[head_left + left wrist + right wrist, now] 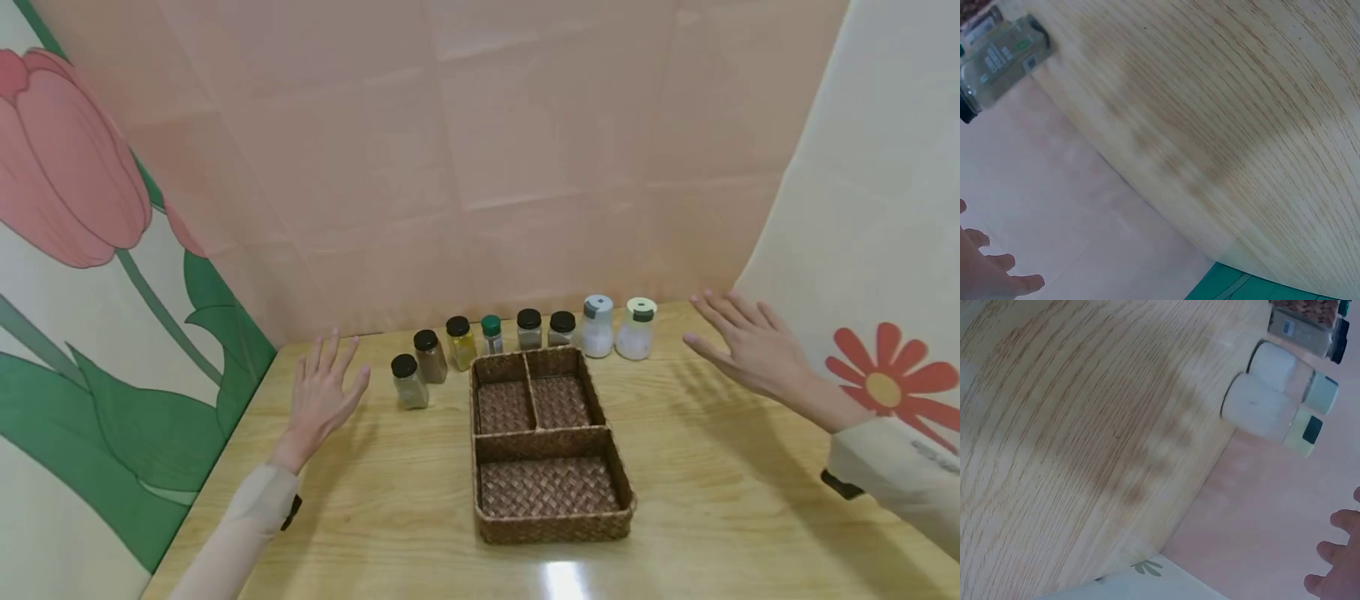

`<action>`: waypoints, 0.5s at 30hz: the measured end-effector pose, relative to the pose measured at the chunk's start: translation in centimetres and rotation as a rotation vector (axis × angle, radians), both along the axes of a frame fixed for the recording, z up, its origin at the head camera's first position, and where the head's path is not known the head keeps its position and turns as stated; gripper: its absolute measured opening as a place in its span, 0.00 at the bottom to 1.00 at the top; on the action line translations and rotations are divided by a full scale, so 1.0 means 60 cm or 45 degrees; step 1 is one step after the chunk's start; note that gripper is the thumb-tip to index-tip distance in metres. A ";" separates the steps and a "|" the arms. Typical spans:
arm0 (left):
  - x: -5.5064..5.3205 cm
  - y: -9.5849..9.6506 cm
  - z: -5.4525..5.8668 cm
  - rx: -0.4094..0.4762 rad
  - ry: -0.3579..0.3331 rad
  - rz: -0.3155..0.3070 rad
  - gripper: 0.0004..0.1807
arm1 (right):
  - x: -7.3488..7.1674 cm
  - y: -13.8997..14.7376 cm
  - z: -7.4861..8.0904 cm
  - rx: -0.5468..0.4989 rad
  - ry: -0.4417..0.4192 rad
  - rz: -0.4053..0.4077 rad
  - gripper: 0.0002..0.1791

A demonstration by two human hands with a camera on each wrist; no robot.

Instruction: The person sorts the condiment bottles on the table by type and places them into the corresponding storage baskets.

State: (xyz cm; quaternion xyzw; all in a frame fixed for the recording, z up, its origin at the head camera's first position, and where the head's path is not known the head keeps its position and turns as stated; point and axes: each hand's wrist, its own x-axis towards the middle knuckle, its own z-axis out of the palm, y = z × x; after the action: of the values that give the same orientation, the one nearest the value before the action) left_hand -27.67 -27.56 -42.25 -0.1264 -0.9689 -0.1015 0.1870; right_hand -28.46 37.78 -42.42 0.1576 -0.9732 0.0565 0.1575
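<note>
My left hand point(322, 408) hovers over the left part of the table with its fingers spread, holding nothing. Closest to it is a black-capped spice jar point(410, 383). On the right, my right hand point(753, 350) is also spread above the table and holds nothing. Nearest that hand stands a salt shaker with a pale yellow-green lid point(636, 332), beside another with a pale blue lid point(597, 327). Between the hands lies a brown woven basket point(555, 530) with three compartments, and no items show inside it. In the wrist views only fingertips appear at the edges.
Behind the basket, a row holds a brownish jar point(431, 358), a yellow jar point(461, 345), a green-capped bottle point(492, 335) and two more black-capped jars point(529, 331). A pink cloth point(465, 167) hangs at the table's back edge, with printed cloths on both sides.
</note>
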 end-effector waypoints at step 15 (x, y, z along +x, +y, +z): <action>-0.001 0.004 -0.010 0.012 0.024 -0.017 0.37 | 0.011 -0.022 0.004 -0.027 0.030 0.054 0.41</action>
State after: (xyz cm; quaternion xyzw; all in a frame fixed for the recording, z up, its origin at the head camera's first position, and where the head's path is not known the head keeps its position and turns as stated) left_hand -27.72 -27.32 -42.83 -0.1329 -0.9657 -0.1061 0.1961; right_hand -27.81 36.44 -42.18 0.1772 -0.9671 0.0681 0.1694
